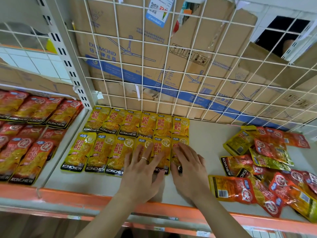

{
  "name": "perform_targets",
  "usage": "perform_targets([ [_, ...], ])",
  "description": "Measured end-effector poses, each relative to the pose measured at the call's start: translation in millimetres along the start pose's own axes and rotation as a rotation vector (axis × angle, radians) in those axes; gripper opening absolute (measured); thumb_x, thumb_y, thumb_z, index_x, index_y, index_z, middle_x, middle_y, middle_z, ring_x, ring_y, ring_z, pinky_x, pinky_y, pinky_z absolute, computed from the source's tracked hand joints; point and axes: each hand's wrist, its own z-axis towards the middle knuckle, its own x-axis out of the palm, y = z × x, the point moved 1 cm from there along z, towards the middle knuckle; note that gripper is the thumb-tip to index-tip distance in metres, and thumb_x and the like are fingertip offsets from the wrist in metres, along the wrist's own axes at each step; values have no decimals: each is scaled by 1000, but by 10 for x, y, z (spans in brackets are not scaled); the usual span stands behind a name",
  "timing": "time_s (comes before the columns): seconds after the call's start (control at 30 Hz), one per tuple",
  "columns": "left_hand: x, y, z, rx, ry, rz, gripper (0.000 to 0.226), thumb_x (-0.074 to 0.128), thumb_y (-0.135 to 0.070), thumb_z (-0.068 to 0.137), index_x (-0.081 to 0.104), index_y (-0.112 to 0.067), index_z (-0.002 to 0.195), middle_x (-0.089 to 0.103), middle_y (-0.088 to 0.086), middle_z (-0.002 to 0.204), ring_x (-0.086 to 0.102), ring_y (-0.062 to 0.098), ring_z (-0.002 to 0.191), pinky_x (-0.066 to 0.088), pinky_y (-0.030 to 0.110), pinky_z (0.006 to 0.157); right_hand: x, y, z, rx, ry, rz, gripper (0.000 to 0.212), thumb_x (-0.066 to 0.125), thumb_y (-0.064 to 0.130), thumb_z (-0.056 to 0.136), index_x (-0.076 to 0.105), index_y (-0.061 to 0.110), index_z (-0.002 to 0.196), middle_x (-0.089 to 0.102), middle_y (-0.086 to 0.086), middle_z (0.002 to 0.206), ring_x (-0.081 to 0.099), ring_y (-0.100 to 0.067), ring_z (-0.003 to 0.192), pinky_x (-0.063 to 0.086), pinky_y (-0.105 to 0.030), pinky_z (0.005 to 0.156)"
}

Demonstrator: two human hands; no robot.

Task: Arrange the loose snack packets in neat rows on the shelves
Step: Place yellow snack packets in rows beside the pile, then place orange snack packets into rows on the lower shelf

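Yellow snack packets lie in two neat rows on the shelf (211, 145): a back row (137, 123) against the wire grid and a front row (96, 152). My left hand (143, 167), with a ring, rests flat with spread fingers on the front row's packets right of the middle. My right hand (187, 164) lies flat on the last yellow packet (180, 142) at the row's right end. A loose heap of red and yellow packets (267, 167) sits at the right of the shelf, some face down.
Red packets (32, 134) lie in rows on the neighbouring shelf to the left, past a white slotted upright (68, 66). A white wire grid (171, 57) backs the shelf, with cardboard boxes behind it. An orange rail (85, 198) edges the shelf front.
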Motion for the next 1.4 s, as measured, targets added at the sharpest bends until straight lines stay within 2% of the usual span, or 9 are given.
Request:
perform_targets([
  [0.1, -16, -13, 1, -16, 19, -2, 59, 48, -56, 91, 46, -39, 147, 40, 1, 158, 40, 37, 142, 27, 61, 114, -2, 0, -8, -16, -19, -1, 51, 41, 44, 91, 58, 24, 135, 45, 6, 151, 38, -15, 140, 40, -44, 108],
  [0.33, -323, 331, -260, -33, -53, 7, 59, 37, -57, 97, 33, -41, 154, 22, -9, 165, 19, 26, 153, 17, 57, 119, -20, 50, -43, -228, -15, -78, 54, 44, 56, 94, 53, 29, 139, 22, -1, 163, 22, -29, 150, 28, -51, 111],
  [0.47, -367, 682, -404, -19, 56, 47, 54, 36, -58, 96, 37, -48, 150, 17, -12, 166, 15, 29, 154, 14, 56, 119, 55, 73, -36, -332, 62, -144, 59, 45, 63, 91, 48, 36, 143, 15, 7, 165, 14, -29, 152, 21, -56, 114],
  [0.57, -302, 714, -375, -31, 126, 64, 53, 32, -60, 97, 36, -51, 149, 22, -12, 164, 20, 27, 153, 8, 47, 122, 94, 59, -39, -315, 103, -175, 61, 37, 65, 94, 39, 39, 149, 24, 8, 163, 19, -29, 151, 14, -52, 117],
  [0.7, -279, 713, -370, -35, 117, 76, 52, 26, -61, 100, 28, -52, 151, 18, -15, 165, 14, 23, 154, 5, 42, 123, 87, 67, -38, -300, 100, -172, 59, 38, 63, 95, 40, 39, 149, 36, 9, 158, 25, -26, 150, 13, -48, 118],
  [0.83, -270, 704, -368, -55, 113, 70, 52, 23, -61, 101, 24, -53, 152, 14, -16, 165, 11, 22, 154, 7, 41, 122, 80, 75, -35, -299, 108, -160, 59, 37, 62, 95, 39, 39, 149, 35, 8, 158, 24, -25, 150, 15, -48, 118],
  [1.13, -270, 713, -353, -65, 98, 19, 52, 28, -67, 97, 35, -55, 148, 20, -18, 164, 15, 19, 154, 19, 44, 123, 57, 83, -48, -307, 107, -141, 57, 32, 62, 98, 38, 38, 149, 38, 7, 157, 27, -25, 149, 18, -49, 117],
  [1.27, -263, 731, -351, -49, 109, 10, 54, 27, -66, 97, 30, -55, 149, 15, -19, 165, 8, 18, 154, 15, 43, 123, 56, 83, -39, -303, 109, -143, 56, 36, 61, 97, 44, 37, 147, 40, 7, 156, 29, -25, 148, 20, -47, 117],
  [1.4, -332, 731, -358, -38, 69, -12, 58, 30, -64, 97, 34, -46, 152, 14, -14, 166, 10, 20, 155, 19, 52, 122, 34, 91, -30, -306, 116, -153, 56, 37, 61, 97, 45, 36, 146, 38, 8, 157, 28, -24, 148, 21, -49, 117],
])
